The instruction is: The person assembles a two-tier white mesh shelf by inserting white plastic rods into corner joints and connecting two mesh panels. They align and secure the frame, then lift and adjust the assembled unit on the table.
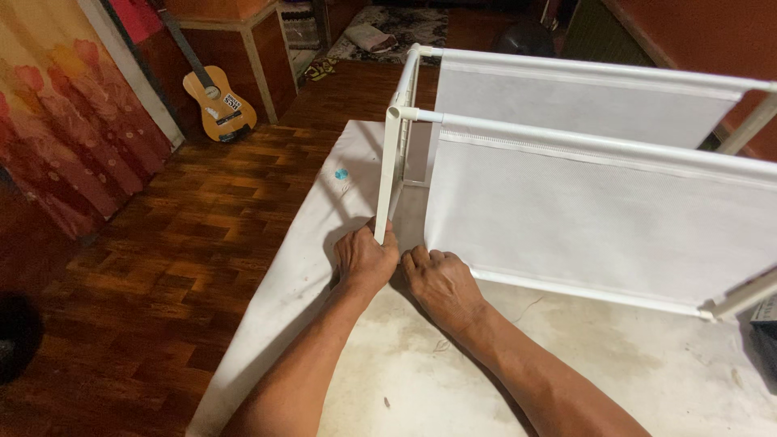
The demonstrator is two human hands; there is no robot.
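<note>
White rack post [388, 174] | left hand [364, 259] grips base | right hand [439, 279] beside

Premises: a private home, living area. The floor is dark wood parquet [186, 235], polished, of a domestic kind. A floral curtain [48, 121] in orange and pink hangs at the left. A small acoustic guitar [217, 101] leans against a wooden cabinet [243, 57] (upright, neck tilted toward the wall). A patterned rug [405, 24] lies on the floor at the far end, with a folded cloth on it. Work proceeds on a stained white sheet [307, 267] spread at floor level. No trade fittings noted.
</note>
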